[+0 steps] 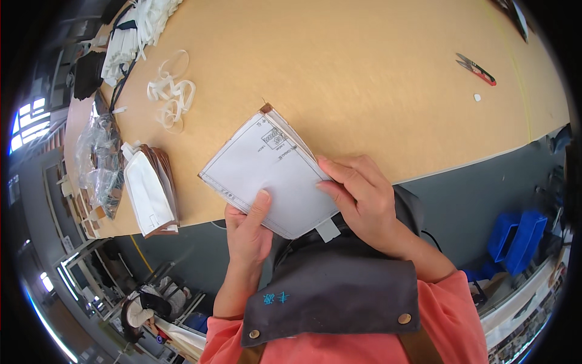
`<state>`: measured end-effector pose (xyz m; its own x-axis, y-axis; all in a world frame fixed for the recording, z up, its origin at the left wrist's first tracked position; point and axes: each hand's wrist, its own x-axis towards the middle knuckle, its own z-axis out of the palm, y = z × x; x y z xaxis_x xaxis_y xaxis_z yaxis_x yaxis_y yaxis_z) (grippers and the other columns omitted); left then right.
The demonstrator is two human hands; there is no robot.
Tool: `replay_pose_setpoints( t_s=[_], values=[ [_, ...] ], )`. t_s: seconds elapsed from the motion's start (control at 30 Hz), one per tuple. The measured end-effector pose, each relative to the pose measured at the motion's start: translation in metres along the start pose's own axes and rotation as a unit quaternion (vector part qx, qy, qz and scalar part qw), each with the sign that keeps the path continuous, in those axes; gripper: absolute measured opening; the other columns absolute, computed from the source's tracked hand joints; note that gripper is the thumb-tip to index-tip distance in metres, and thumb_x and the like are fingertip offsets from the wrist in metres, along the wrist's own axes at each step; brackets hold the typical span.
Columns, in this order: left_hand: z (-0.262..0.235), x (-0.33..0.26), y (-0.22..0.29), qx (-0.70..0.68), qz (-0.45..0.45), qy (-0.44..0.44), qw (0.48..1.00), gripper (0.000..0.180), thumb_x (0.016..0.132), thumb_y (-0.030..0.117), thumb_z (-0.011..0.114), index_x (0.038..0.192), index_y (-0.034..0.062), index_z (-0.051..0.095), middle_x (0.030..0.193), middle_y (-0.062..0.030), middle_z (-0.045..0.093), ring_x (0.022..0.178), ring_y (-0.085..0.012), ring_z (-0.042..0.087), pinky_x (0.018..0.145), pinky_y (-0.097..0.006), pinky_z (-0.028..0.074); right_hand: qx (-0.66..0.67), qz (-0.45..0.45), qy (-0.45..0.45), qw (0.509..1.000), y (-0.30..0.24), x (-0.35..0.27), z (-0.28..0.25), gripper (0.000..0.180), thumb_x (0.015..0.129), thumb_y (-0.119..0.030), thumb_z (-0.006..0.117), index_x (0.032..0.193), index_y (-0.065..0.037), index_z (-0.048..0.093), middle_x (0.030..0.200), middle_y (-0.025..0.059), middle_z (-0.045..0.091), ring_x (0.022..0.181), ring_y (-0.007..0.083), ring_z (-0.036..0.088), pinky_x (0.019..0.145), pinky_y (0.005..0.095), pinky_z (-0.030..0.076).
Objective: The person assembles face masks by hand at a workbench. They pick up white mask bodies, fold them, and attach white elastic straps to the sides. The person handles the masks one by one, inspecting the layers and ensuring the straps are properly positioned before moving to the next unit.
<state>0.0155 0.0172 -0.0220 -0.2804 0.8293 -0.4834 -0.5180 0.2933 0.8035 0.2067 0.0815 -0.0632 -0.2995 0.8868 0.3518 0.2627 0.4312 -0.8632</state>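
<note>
While a tan counter (364, 67) fills the upper view above a grey floor, it carries white elastic loops (171, 97), a second pile of white-and-brown pieces (151, 189) at its left edge and red-handled snips (476, 68) far right. The stack of white paper-faced pieces (267, 170) (brown edges showing) hangs over the counter's near edge, long axis running from lower right up to its top corner. The left hand (247, 233) pinches its lower edge, thumb on top; the right hand (357, 194) grips its right side, fingers curled over it.

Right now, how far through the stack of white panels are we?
Done, apparently: a pile of white, brown-edged fabric panels on the tan table. In hand: left hand and right hand hold a white printed panel stack. Left: loose white elastic loops, seemingly unused.
</note>
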Motion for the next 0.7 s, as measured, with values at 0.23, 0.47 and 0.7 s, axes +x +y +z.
replay_pose_setpoints(
  t_s=[0.23,0.47,0.7],
  values=[
    [0.010,-0.012,0.008,0.007,-0.053,-0.051,0.997,0.034,0.096,0.006,0.065,0.128,-0.0028,0.059,0.125,-0.0150,0.066,0.114,-0.0223,0.064,0.100,-0.038,0.051,0.470,0.326,-0.161,0.804,-0.016,0.044,-0.017,0.056,0.087,-0.009,0.077,0.137,0.001,0.053,0.117,0.0083,0.068,0.108,0.0165,0.064,0.095,0.0313,0.051],
    [0.014,-0.014,0.009,-0.007,-0.110,-0.042,0.993,0.037,0.095,0.002,0.064,0.131,-0.0037,0.057,0.126,-0.0143,0.066,0.112,-0.0217,0.065,0.098,-0.037,0.052,0.460,0.393,-0.194,0.772,-0.018,0.045,-0.022,0.030,0.098,-0.012,0.064,0.124,0.002,0.062,0.107,0.0062,0.070,0.095,0.0100,0.065,0.081,0.0275,0.054],
    [0.010,-0.003,0.010,-0.035,-0.064,-0.104,0.992,0.048,0.098,0.008,0.063,0.142,0.0001,0.048,0.131,-0.0116,0.061,0.117,-0.0181,0.060,0.100,-0.035,0.049,0.469,0.406,-0.140,0.771,-0.029,0.038,-0.021,0.033,0.096,-0.005,0.064,0.127,0.004,0.061,0.114,0.0090,0.069,0.099,0.0123,0.065,0.086,0.0282,0.054]
  ],
)
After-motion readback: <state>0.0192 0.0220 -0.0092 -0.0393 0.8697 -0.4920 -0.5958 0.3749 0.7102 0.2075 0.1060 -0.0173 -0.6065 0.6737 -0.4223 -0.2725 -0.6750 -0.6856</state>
